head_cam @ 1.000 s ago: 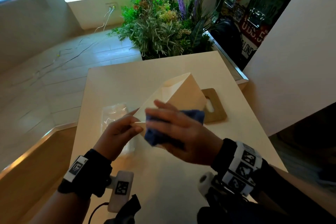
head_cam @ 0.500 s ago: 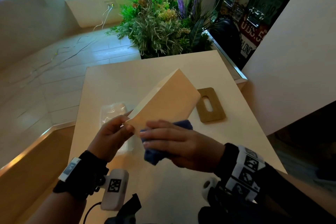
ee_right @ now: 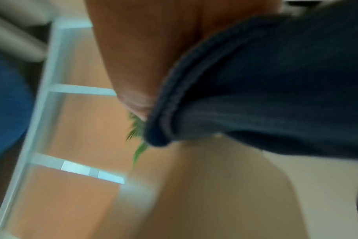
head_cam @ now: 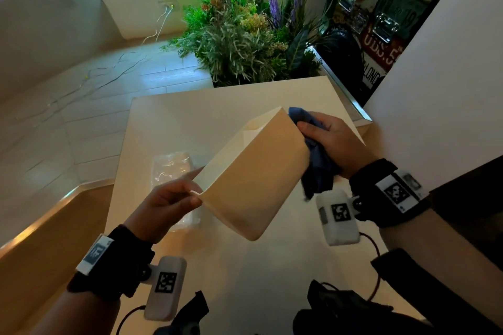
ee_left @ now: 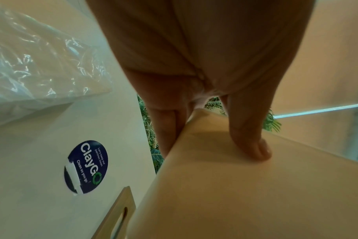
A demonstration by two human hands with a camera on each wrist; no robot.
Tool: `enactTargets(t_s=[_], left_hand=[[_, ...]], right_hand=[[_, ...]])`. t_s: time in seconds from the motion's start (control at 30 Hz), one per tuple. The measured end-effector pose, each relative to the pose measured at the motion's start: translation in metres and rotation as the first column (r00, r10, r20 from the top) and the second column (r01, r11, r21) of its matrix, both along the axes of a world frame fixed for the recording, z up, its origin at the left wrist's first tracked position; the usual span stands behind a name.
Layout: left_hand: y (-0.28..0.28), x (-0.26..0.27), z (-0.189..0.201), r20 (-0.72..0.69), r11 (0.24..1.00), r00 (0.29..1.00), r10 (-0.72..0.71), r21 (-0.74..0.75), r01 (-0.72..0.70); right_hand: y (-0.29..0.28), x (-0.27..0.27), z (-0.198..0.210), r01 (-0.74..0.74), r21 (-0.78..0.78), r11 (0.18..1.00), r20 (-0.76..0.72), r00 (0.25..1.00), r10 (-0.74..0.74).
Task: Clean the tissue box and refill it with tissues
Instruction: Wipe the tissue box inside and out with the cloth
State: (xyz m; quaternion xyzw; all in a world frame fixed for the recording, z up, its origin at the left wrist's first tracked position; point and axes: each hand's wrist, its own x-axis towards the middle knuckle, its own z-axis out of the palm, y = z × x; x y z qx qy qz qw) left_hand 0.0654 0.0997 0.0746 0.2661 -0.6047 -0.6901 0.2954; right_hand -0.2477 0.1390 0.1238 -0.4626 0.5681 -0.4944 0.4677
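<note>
A cream tissue box is held tilted in the air above the table, its open side turned away to the left. My left hand pinches its near left edge, thumb on the outer wall. My right hand grips a dark blue cloth against the box's far right end. The right wrist view is blurred and shows the cloth bunched under the palm. A clear plastic pack of tissues lies on the table to the left, also in the left wrist view. The box's wooden slotted lid lies on the table, hidden behind the box in the head view.
The white table carries a round blue sticker. A planter of green and purple plants stands behind its far edge. A white wall panel rises at the right. A lower wooden ledge runs along the left.
The right hand with the cloth has moved from the box's near lower side to its far right end. The box has turned and now covers the lid in the head view.
</note>
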Motion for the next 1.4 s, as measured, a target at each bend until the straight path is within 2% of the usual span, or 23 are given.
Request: enactTargets(t_s=[0.1,0.17,0.2,0.23,0.3,0.33,0.37,0.47,0.53,0.6,0.7,0.73,0.83,0.87,0.9,0.93,0.97,1.0,1.07,1.13,1.2,1.27,1.4], left_hand=[[0.001,0.003,-0.001,-0.054,0.999,0.998,0.025,0.039,-0.023],[0.001,0.008,-0.004,-0.118,0.994,0.992,0.035,0.104,-0.022],[0.002,0.011,-0.005,-0.143,0.992,0.989,0.028,0.127,-0.009],[0.003,0.012,-0.006,-0.155,0.991,0.988,0.018,0.137,0.004],[0.006,0.014,-0.007,-0.127,0.991,0.992,0.010,0.137,0.008],[0.007,0.015,-0.007,-0.080,0.991,0.997,0.025,0.130,-0.014],[0.008,0.015,-0.008,-0.018,0.993,0.999,0.041,0.113,-0.038],[0.011,0.018,-0.014,0.103,0.997,0.994,0.034,0.065,-0.041],[0.016,0.020,-0.020,0.129,0.999,0.991,0.028,0.039,-0.034],[0.019,0.020,-0.028,0.152,0.998,0.987,0.052,0.031,-0.057],[0.021,0.016,-0.037,0.178,0.996,0.982,0.064,0.052,-0.074],[0.020,0.014,-0.039,0.186,0.997,0.981,0.060,0.046,-0.069],[0.016,0.005,-0.045,0.196,0.999,0.980,0.028,0.019,-0.033],[0.013,0.002,-0.047,0.195,1.000,0.981,0.006,0.026,-0.011],[0.011,-0.002,-0.048,0.194,0.999,0.981,-0.026,0.030,0.020],[0.008,-0.006,-0.048,0.195,0.998,0.978,-0.068,0.029,0.064],[0.004,-0.009,-0.049,0.206,0.992,0.970,-0.126,0.024,0.124],[0.000,-0.013,-0.050,0.222,0.982,0.957,-0.185,0.021,0.185],[-0.008,-0.021,-0.047,0.284,0.957,0.917,-0.281,0.007,0.291],[-0.017,-0.026,-0.047,0.333,0.935,0.885,-0.325,-0.025,0.353],[-0.025,-0.028,-0.046,0.368,0.938,0.879,-0.304,-0.043,0.343],[-0.036,-0.027,-0.053,0.397,0.962,0.892,-0.217,-0.068,0.264],[-0.054,-0.035,-0.074,0.468,0.988,0.871,0.151,-0.090,-0.123]], right_hand=[[0.006,0.012,0.009,-0.038,-0.280,0.959,-0.348,0.935,-0.064],[0.013,0.019,0.007,-0.158,-0.456,0.876,-0.521,0.845,-0.119],[0.017,0.022,0.002,-0.188,-0.490,0.851,-0.554,0.821,-0.138],[0.020,0.023,-0.002,-0.170,-0.487,0.857,-0.529,0.838,-0.134],[0.025,0.022,-0.008,-0.040,-0.362,0.931,-0.358,0.928,-0.099],[0.029,0.018,-0.013,-0.008,-0.260,0.966,-0.307,0.949,-0.074],[0.034,0.011,-0.022,-0.023,-0.157,0.987,-0.329,0.944,-0.030],[0.069,-0.018,-0.066,-0.118,0.110,0.987,-0.568,0.807,0.160],[0.105,-0.039,-0.101,-0.076,0.177,0.981,-0.670,0.721,0.176],[0.142,-0.055,-0.136,0.003,0.268,0.963,-0.698,0.690,0.192],[0.187,-0.076,-0.188,0.037,0.415,0.909,-0.617,0.746,0.251],[0.194,-0.076,-0.195,0.021,0.430,0.903,-0.624,0.729,0.281],[0.180,-0.062,-0.190,0.107,0.536,0.837,-0.731,0.555,0.397],[0.166,-0.057,-0.179,0.158,0.510,0.846,-0.733,0.594,0.331],[0.151,-0.050,-0.164,0.201,0.427,0.882,-0.711,0.677,0.190],[0.133,-0.043,-0.144,0.244,0.334,0.910,-0.610,0.792,0.011],[0.115,-0.035,-0.125,0.273,0.314,0.909,-0.428,0.895,-0.121],[0.098,-0.030,-0.111,0.244,0.375,0.894,-0.215,0.961,-0.173],[0.069,-0.024,-0.091,0.067,0.534,0.843,0.056,0.992,-0.115],[0.050,-0.019,-0.082,-0.121,0.637,0.761,0.188,0.982,-0.002],[0.037,-0.015,-0.082,-0.167,0.651,0.740,0.178,0.982,0.064],[0.025,-0.012,-0.086,-0.140,0.634,0.761,0.114,0.990,0.087],[-0.006,-0.001,-0.105,0.021,0.518,0.855,-0.031,0.999,-0.005]])
